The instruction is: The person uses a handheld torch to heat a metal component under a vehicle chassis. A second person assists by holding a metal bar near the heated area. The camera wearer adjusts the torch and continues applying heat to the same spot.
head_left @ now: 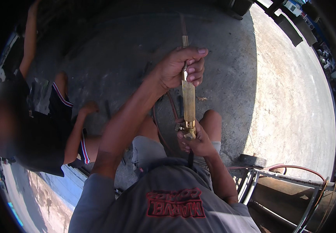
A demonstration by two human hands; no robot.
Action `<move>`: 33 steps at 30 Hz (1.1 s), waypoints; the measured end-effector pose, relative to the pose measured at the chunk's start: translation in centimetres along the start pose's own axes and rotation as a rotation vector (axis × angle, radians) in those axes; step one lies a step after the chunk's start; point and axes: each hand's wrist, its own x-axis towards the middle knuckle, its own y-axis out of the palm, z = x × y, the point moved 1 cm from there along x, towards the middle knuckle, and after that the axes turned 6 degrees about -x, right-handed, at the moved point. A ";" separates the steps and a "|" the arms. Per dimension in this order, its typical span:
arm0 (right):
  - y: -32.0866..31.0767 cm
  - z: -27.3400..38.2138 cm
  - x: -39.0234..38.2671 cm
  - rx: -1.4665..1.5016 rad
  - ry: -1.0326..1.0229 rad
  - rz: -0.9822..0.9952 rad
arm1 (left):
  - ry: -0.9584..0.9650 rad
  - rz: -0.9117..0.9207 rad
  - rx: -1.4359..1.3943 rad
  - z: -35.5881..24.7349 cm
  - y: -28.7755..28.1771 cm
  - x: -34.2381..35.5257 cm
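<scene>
Concrete floor (230, 70) spreads out underneath, deep in shade around the brass torch (189, 103) and blazing with sunlight well off to its right. And here's the torch itself, front and centre, held out ahead of the wearer's grey shirt (168, 174), its long barrel pointing away from the chest. Up at the torch's far end, the left hand (175, 68) has its fingers curled round the slim metal neck (185, 40), thumb stretched across. Down at the near end, the right hand (202, 141) is wrapped around the valve section, a small ridged knob (178, 127) poking out just left of it. Both hands gripping, then! Reddish hose (171, 104) curves along the torch's left side; just to its right, a dry leaf (202, 98) lies on the concrete. On to the containers: below and right of the torch, well apart, stands a pale metal-framed rack (284, 182) with a brownish panel, red hose (307, 167) arching over its rim; whatever sits deeper inside is too dark to make out. Between torch and rack, a flat dark block (252, 160). Far left of the torch, another person (40, 136) in dark clothes, one hand (90, 107) lowered, open or closed I can't tell.
</scene>
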 end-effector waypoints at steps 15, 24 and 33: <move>0.4 1.5 0.5 -0.016 0.128 -0.107 | 0.002 -0.670 0.297 2.0 -1.7 -1.3; 2.0 -0.5 -1.1 -0.466 0.078 -0.333 | -0.077 -0.784 0.094 4.2 -2.9 -1.9; 1.9 -0.6 -1.0 -0.223 0.110 -0.222 | -0.042 -0.513 -0.015 4.3 -3.8 -2.1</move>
